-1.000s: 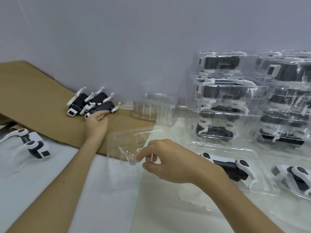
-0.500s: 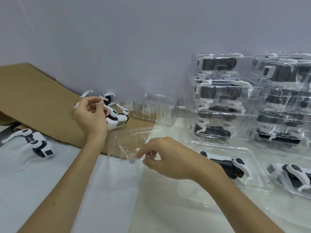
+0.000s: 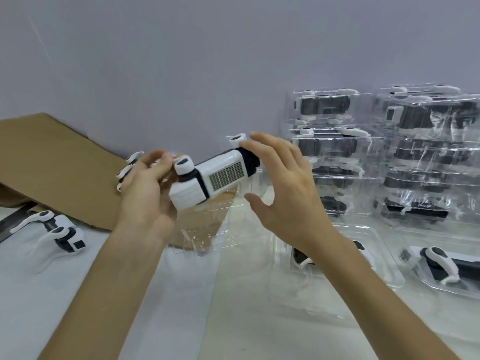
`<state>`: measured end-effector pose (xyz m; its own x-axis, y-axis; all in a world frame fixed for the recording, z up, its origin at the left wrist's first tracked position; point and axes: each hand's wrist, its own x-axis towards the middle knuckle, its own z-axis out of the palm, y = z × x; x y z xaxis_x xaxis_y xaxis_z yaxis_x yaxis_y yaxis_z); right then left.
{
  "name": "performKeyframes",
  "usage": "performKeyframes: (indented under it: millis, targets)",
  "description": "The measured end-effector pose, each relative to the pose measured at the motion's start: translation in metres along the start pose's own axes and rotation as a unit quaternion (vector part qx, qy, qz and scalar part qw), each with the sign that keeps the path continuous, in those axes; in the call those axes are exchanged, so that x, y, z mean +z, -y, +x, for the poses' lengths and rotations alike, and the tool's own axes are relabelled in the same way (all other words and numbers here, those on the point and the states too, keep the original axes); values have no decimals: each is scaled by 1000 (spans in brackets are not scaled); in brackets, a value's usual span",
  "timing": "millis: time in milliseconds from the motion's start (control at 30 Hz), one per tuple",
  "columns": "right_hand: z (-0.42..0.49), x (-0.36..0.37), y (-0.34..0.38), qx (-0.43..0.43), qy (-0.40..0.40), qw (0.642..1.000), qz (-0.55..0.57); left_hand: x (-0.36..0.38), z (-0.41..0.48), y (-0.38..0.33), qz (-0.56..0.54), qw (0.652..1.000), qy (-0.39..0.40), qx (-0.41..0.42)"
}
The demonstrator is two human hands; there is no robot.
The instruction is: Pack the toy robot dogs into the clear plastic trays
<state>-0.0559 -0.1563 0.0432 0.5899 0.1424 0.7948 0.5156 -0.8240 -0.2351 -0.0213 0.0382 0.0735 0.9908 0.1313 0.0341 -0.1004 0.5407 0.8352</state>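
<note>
The smooth white bench (image 3: pixel 52 294) carries a flat brown cardboard sheet (image 3: pixel 52 157), and at the right glossy clear plastic trays (image 3: pixel 335 157) stand stacked against the wall, each holding a black-and-white dog. A thin empty tray (image 3: pixel 207 237), crinkled and hard to outline, lies just below the boxy toy robot dog (image 3: pixel 218 178), which is held in the air with its gridded white panel facing the camera. The left hand (image 3: pixel 148 193) grips its blocky left end with curled fingers, while the right hand (image 3: pixel 288 196) spreads its fingers wide, tips seemingly touching the other end.
</note>
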Motion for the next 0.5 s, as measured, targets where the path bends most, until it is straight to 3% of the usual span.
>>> performKeyframes:
  millis: [133, 233, 333, 400, 433, 500]
  targets:
    - [1, -4, 0, -11, 23, 999, 32, -9, -12, 12, -30, 986, 82, -144]
    - [1, -3, 2, -11, 68, 997, 44, -15, -16, 20, -1, 983, 82, -163]
    - [2, -4, 1, -15, 59, 997, 37, -16, -19, 22, 24, 977, 133, -167]
    - [3, -7, -3, -1, 61, 997, 43, -23, -12, 27, 21, 987, 111, -116]
    - [2, -8, -5, 20, 66, 996, 61, -31, -5, 32, 96, 992, 65, -40]
    - [3, -11, -10, 67, 76, 990, 98, -52, 6, 44, 282, 945, -36, 164]
